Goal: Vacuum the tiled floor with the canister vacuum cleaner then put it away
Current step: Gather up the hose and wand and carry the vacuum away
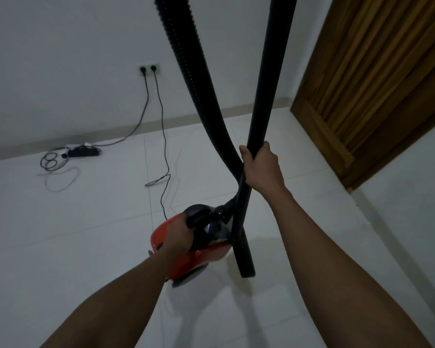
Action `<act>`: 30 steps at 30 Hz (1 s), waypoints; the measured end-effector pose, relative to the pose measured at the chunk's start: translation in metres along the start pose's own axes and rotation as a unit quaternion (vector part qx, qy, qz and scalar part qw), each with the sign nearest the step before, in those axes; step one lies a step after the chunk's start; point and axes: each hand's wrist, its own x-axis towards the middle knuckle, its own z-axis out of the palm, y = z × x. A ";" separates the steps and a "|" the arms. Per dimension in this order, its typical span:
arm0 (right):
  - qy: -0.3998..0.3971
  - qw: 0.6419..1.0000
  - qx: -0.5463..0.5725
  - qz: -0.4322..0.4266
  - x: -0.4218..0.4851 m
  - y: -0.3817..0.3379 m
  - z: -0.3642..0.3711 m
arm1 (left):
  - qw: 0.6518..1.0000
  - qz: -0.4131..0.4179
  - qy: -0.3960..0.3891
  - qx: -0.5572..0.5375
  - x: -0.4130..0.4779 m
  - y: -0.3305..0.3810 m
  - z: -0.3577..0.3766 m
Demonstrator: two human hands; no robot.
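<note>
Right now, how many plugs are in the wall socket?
2. Side by side in the wall socket: the left plug, its cord dropping to the power strip, and the right plug, its cord trailing towards the vacuum cleaner. No others show there.

A room in a home: white tiled floor (91,247), plain wall with sockets (149,69), slatted wooden door (377,79).
</note>
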 end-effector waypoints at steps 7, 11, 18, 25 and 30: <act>0.023 1.000 0.011 -0.011 0.047 -0.101 -0.090 | 0.999 0.024 0.016 0.033 0.032 0.095 -0.059; 0.042 0.999 0.019 -0.020 0.093 -0.138 -0.115 | 0.995 0.058 0.008 0.084 0.093 0.135 -0.079; 0.087 0.995 0.033 -0.018 0.210 -0.189 -0.141 | 0.987 0.117 -0.006 0.106 0.225 0.223 -0.103; 0.136 0.990 0.043 -0.021 0.343 -0.203 -0.172 | 0.982 0.150 -0.003 0.112 0.353 0.310 -0.098; 0.136 0.990 0.034 -0.012 0.461 -0.185 -0.196 | 0.979 0.158 -0.018 0.127 0.449 0.370 -0.072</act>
